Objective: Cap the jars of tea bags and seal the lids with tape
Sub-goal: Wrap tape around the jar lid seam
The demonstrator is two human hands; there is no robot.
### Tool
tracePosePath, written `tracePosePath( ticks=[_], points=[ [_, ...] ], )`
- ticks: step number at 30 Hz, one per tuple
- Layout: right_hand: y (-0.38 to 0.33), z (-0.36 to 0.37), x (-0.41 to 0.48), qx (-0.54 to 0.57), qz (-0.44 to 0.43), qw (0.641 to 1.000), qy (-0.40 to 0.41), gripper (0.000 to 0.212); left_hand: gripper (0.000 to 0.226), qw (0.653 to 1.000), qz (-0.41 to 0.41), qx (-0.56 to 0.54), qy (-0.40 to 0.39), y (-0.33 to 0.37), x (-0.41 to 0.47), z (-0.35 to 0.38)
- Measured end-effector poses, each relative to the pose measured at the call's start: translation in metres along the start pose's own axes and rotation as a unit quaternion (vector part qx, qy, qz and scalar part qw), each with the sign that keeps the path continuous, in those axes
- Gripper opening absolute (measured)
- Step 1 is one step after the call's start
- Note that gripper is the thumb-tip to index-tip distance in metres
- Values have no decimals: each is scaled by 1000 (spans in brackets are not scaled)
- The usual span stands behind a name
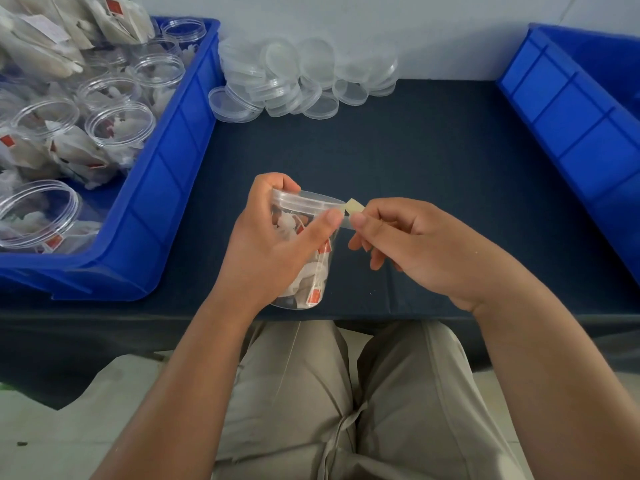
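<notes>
Nearest the camera, at 6 o'clock, the person's lap in beige trousers (311, 393) fills the lower frame; both forearms rise from it towards the table (433, 150), which has a dark blue cover.

At frame centre, the left hand (270, 244) grips a clear jar (322, 268), with fingers curled over the far side and thumb laid across the near wall just below the lid (304, 202). The jar is tilted, with its top away from the person and its base over the table's near edge. The palm hides the jar's left wall. Tea bags (313, 292) with red tags show through the plastic.

At 3 o'clock from the lid, the right hand (422, 247) pinches a short piece of tape (354, 206) between thumb and forefinger; the other fingers are loosely curled. The tape runs to the lid's rim. It is nearly transparent, so where it attaches cannot be determined.

At 10 o'clock, the left bin (166, 161) holds open jars (119, 123) of tea bags; loose bags partly bury them, and the frame edge cuts the bin off.

At 12 o'clock, loose lids (304, 77) lie heaped against the wall; the count cannot be made out.

At 2 o'clock, the right bin (571, 116) is cut off, and its contents are out of sight.
</notes>
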State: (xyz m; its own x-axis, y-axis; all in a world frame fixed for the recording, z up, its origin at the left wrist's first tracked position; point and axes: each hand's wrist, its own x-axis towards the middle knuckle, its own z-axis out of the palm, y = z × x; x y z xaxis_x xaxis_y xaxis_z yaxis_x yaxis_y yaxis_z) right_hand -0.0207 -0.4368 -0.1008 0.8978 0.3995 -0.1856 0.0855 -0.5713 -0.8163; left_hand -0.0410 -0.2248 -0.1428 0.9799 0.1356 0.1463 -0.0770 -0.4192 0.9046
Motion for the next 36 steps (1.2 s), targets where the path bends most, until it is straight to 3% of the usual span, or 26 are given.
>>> tracePosePath(
  ticks=[13, 19, 25, 29, 34, 36],
  points=[
    [0, -1, 1, -10, -1, 1000, 7, 38, 59, 1000, 1, -22, -2, -4, 1, -2],
    [2, -2, 4, -46, 3, 999, 11, 41, 41, 998, -11, -64, -20, -4, 0, -2],
    [-1, -9, 9, -104, 3, 994, -21, 43, 48, 982, -80, -153, -83, -10, 0, -5],
    [-2, -16, 10, -84, 16, 994, -66, 52, 42, 954, -119, -252, -113, -15, -5, -5],
    [2, -20, 7, -63, 18, 992, -103, 60, 48, 864, -173, -435, -186, -22, -8, -5],
    [3, -20, 6, -51, 22, 992, -116, 66, 45, 844, -164, -464, -212, -25, -9, -3]
  ],
)
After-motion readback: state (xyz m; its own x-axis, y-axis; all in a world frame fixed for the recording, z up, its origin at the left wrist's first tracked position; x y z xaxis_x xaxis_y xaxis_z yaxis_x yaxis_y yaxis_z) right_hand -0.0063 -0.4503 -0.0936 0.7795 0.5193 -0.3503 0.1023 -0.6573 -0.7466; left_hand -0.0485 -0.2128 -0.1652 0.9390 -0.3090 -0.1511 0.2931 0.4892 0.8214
